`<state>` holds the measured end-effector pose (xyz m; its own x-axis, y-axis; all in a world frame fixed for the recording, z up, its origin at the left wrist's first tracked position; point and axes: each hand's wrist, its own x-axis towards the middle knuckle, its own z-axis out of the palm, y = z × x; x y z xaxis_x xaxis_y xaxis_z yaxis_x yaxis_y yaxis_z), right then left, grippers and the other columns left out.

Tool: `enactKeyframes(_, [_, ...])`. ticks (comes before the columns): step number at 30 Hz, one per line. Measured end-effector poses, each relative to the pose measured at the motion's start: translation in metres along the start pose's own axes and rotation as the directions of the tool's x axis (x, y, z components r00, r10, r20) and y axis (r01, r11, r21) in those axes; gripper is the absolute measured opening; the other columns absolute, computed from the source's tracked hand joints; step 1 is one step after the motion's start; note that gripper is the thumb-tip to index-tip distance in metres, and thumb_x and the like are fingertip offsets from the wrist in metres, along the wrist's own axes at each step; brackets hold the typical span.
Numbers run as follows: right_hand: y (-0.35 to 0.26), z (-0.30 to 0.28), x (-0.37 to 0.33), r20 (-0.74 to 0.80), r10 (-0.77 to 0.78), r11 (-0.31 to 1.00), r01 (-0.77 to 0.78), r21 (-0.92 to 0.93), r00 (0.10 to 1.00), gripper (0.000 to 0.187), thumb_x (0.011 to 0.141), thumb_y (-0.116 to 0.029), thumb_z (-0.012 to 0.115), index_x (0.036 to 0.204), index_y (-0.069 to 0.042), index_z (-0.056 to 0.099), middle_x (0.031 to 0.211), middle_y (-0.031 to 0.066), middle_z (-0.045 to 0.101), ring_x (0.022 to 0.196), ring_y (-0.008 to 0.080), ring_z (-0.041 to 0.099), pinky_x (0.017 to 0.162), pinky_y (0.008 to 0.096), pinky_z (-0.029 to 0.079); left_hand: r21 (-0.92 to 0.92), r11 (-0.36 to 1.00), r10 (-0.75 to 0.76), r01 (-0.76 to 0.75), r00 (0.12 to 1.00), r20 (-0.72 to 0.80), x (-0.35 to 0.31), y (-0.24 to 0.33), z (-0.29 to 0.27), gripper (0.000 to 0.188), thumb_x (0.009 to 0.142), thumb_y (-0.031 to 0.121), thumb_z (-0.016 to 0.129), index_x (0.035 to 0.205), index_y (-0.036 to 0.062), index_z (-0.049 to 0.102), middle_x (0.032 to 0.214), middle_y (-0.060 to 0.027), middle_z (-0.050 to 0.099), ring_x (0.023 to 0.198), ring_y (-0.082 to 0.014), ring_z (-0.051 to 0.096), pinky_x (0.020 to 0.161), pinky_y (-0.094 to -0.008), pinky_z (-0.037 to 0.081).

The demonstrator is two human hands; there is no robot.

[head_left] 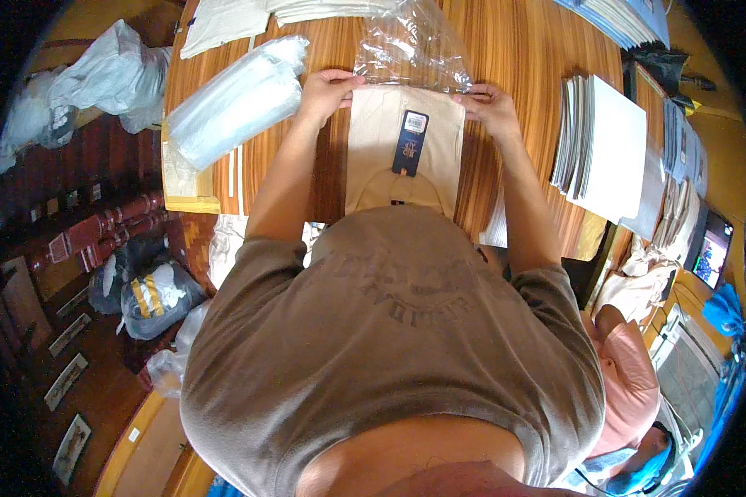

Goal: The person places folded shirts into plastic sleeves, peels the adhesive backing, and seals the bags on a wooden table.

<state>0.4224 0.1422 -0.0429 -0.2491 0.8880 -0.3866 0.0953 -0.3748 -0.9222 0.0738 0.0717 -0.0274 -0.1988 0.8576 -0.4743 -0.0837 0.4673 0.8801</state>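
A folded cream shirt lies on the wooden table in front of me, its collar toward my body. A dark blue hang tag with a white label rests on it. Just beyond the shirt's far edge is a clear plastic bag, crinkled and shiny. My left hand pinches the bag's near corner beside the shirt's far left corner. On the other side my right hand pinches the bag's opposite near corner, its fingers touching the shirt's far right corner. The bag's mouth meets the shirt's far edge.
Left on the table lies a pile of clear bags. White boards are stacked at right; folded pale garments and blue ones sit farther back. Another person in pink is at lower right, near a lit screen.
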Motion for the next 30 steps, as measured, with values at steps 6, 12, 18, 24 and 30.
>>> enactKeyframes(6, [-0.014,0.004,-0.03,0.018,0.031,0.993,-0.029,-0.11,0.999,0.067,0.08,-0.021,0.093,0.128,0.007,0.056,0.104,0.0149,0.072,0.092,0.0222,0.073,0.071,0.0321,0.063,-0.079,0.99,-0.114,0.116,0.993,0.032,-0.029,0.001,-0.001,0.035,0.095,0.023,0.079,0.122,0.0016,0.071,0.107,-0.0068,0.076,0.098,-0.0157,0.073,0.083,-0.0307,0.059])
enactKeyframes(12, [-0.007,0.015,-0.035,-0.061,-0.071,0.989,0.062,-0.131,0.996,0.075,0.084,-0.023,0.091,0.14,0.004,0.049,0.104,0.015,0.072,0.091,0.0193,0.072,0.073,0.0298,0.061,-0.195,0.97,-0.159,0.147,0.986,-0.049,-0.041,0.005,0.002,0.037,0.093,0.03,0.082,0.113,0.0005,0.072,0.102,-0.0081,0.076,0.087,-0.0163,0.073,0.075,-0.0304,0.06])
enactKeyframes(18, [-0.013,0.018,-0.029,-0.021,-0.033,0.981,0.028,-0.19,0.999,0.081,0.083,-0.024,0.091,0.144,0.004,0.045,0.107,0.0161,0.071,0.09,0.0189,0.071,0.07,0.0295,0.06,-0.141,0.987,-0.101,0.08,0.985,-0.142,-0.016,-0.01,0.007,0.036,0.092,0.032,0.083,0.105,0.0002,0.072,0.096,-0.0076,0.076,0.076,-0.0154,0.073,0.069,-0.0268,0.06])
enactKeyframes(24, [-0.004,0.013,-0.034,-0.053,-0.068,0.985,0.058,-0.164,0.996,0.086,0.083,-0.027,0.091,0.146,0.006,0.042,0.112,0.0181,0.07,0.092,0.0217,0.071,0.072,0.0316,0.06,-0.203,0.977,-0.091,0.063,0.987,-0.133,-0.038,-0.017,0.005,0.03,0.091,0.025,0.085,0.105,0.0012,0.074,0.091,-0.0049,0.075,0.073,-0.0111,0.068,0.067,-0.0252,0.056])
enactKeyframes(30, [-0.004,0.016,-0.045,-0.023,-0.068,0.963,0.059,-0.263,0.997,0.085,0.083,-0.022,0.091,0.146,0.007,0.042,0.111,0.017,0.072,0.097,0.0221,0.071,0.077,0.0326,0.06,-0.087,0.996,-0.019,0.016,0.999,-0.041,-0.084,-0.045,-0.005,0.032,0.092,0.022,0.083,0.111,-0.0026,0.074,0.088,-0.0025,0.074,0.073,-0.0088,0.063,0.066,-0.0234,0.05])
